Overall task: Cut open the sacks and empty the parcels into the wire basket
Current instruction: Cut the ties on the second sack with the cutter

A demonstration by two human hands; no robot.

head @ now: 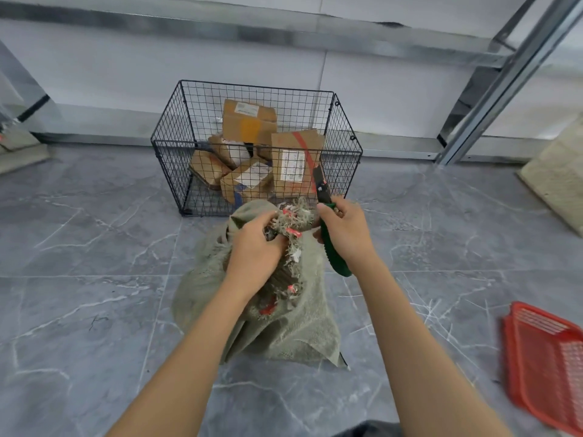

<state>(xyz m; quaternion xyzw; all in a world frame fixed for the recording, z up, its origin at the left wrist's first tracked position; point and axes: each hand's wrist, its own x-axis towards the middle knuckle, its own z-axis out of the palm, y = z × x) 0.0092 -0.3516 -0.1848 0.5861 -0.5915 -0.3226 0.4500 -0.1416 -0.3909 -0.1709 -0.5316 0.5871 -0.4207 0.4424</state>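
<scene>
A grey-green woven sack (277, 326) stands on the floor in front of me, its frayed neck bunched at the top with red bits in it. My left hand (255, 247) grips that bunched neck. My right hand (345, 230) holds green-handled cutters (331, 234), their dark blades pointing up and away just right of the neck. Behind the sack stands a black wire basket (170, 152) holding several brown cardboard parcels (295, 165).
Red plastic trays (549, 361) lie stacked on the floor at the right. A pale woven sack (558, 175) leans at the far right. Metal shelf uprights (492, 99) and a wall run behind the basket. Grey marble tiles spread to the left.
</scene>
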